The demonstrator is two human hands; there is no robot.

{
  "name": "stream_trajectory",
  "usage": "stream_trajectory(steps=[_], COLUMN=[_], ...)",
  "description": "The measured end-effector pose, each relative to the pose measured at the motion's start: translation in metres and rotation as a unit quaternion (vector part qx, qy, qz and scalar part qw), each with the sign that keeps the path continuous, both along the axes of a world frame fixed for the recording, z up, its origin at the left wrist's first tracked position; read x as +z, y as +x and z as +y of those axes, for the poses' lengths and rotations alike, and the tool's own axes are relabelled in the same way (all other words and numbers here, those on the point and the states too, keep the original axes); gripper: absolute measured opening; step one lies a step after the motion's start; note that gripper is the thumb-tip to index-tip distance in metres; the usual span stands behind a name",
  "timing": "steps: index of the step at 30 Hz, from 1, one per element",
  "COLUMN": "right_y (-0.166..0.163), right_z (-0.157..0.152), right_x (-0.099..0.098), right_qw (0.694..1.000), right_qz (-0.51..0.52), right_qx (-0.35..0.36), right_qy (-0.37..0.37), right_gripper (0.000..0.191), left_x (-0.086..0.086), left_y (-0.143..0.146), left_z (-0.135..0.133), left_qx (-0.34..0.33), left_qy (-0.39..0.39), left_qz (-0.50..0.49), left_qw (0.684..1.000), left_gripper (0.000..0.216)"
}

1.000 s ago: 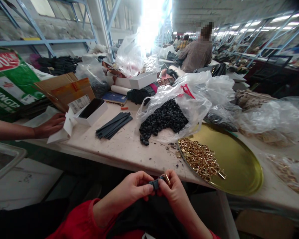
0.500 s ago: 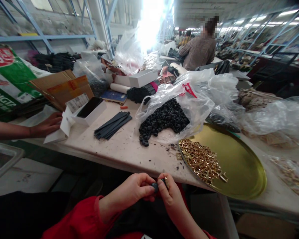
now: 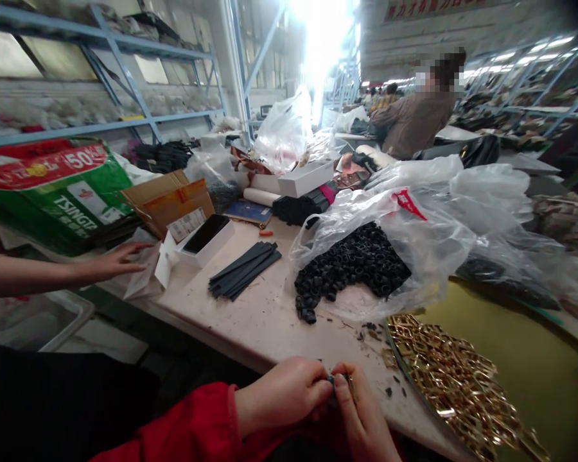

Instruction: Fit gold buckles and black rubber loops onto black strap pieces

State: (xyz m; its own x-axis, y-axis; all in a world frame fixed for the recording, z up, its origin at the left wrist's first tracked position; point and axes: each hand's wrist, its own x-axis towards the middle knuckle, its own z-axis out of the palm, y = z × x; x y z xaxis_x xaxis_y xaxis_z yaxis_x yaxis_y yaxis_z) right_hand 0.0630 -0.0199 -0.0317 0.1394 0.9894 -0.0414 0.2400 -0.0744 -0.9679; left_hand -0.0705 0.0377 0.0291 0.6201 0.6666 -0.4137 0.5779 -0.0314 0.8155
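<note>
At the table's front edge, my left hand (image 3: 289, 388) is closed in a pinch on a small dark strip (image 3: 331, 380), most of it hidden by the fingers. My right hand (image 3: 363, 410) meets it fingertip to fingertip, closed around a gold metal buckle (image 3: 351, 385) that shows only as a thin glint. Strip and buckle are close together between the hands; how they join is hidden. Right of my hands, many gold buckles (image 3: 447, 372) lie heaped on a round gold tray (image 3: 530, 346). Beyond them, small black loops (image 3: 351, 266) spill from a clear plastic bag (image 3: 443, 244).
Flat dark strips (image 3: 245, 269) lie on the pale table (image 3: 250, 321). Left of them is a white box (image 3: 205, 247) holding a black phone-like slab. Another person's hand (image 3: 118, 262) reaches in beside it. A cardboard box (image 3: 173, 202) and a green bag (image 3: 67, 199) stand behind.
The view has turned, so the table's things sit lower and further right. My hands stay together around the strip and buckle. The other person's fingers have come away from the white flap.
</note>
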Motion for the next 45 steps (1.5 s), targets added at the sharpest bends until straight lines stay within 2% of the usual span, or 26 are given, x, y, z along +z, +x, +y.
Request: stream_trajectory(steps=[3, 6, 9, 12, 14, 17, 20, 23, 28, 31, 34, 38, 42, 45], right_y=[0.011, 0.027, 0.034, 0.034, 0.036, 0.043, 0.048, 0.047, 0.035, 0.034, 0.037, 0.038, 0.032, 0.029], right_z=[0.03, 0.059, 0.074, 0.072, 0.068, 0.072, 0.094, 0.124, 0.154, 0.153, 0.136, 0.086, 0.034, 0.016], right_x=[0.001, -0.004, -0.017, -0.026, -0.024, -0.007, 0.015, 0.025, 0.015, 0.011, 0.016, 0.025, 0.03, 0.03], right_qw=[0.997, 0.971, 0.936, 0.928, 0.937, 0.951, 0.951, 0.942, 0.951, 0.967, 0.987, 0.999, 0.98, 0.967], right_qz=[-0.081, -0.235, -0.339, -0.355, -0.331, -0.283, -0.293, -0.328, -0.303, -0.246, -0.157, 0.017, 0.175, 0.232], right_qx=[0.006, 0.004, 0.005, -0.003, -0.012, -0.025, -0.007, 0.02, 0.022, 0.022, 0.021, 0.027, 0.011, -0.01], right_qy=[0.002, 0.038, 0.096, 0.11, 0.113, 0.124, 0.101, 0.07, 0.061, 0.056, 0.036, -0.036, -0.095, -0.109], right_gripper=[0.029, 0.024, 0.021, 0.025, 0.026, 0.026, 0.024, 0.021, 0.008, 0.014, 0.017, 0.022, 0.038, 0.039], left_x=[0.001, 0.002, -0.001, -0.013, -0.022, -0.03, -0.028, -0.016, 0.007, 0.01, 0.006, 0.001, -0.005, -0.01], left_y=[-0.004, -0.025, -0.051, -0.064, -0.064, -0.062, -0.064, -0.066, -0.056, -0.041, -0.027, -0.016, -0.01, -0.004], left_z=[0.026, 0.072, 0.127, 0.168, 0.182, 0.186, 0.182, 0.173, 0.132, 0.092, 0.052, 0.013, -0.009, -0.022], left_qx=[-0.011, 0.065, 0.149, 0.192, 0.204, 0.213, 0.219, 0.233, 0.233, 0.209, 0.188, 0.174, 0.168, 0.162], left_qy=[0.148, 0.302, 0.343, 0.348, 0.345, 0.343, 0.34, 0.335, 0.293, 0.196, 0.051, -0.099, -0.159, -0.165], left_qz=[0.05, 0.149, 0.233, 0.302, 0.327, 0.332, 0.31, 0.269, 0.152, 0.062, -0.024, -0.116, -0.157, -0.157], left_qw=[0.988, 0.939, 0.897, 0.866, 0.856, 0.853, 0.86, 0.873, 0.915, 0.956, 0.981, 0.973, 0.96, 0.96], left_gripper=[0.028, 0.026, 0.03, 0.024, 0.024, 0.026, 0.022, 0.02, 0.031, 0.04, 0.043, 0.029, 0.029, 0.026])
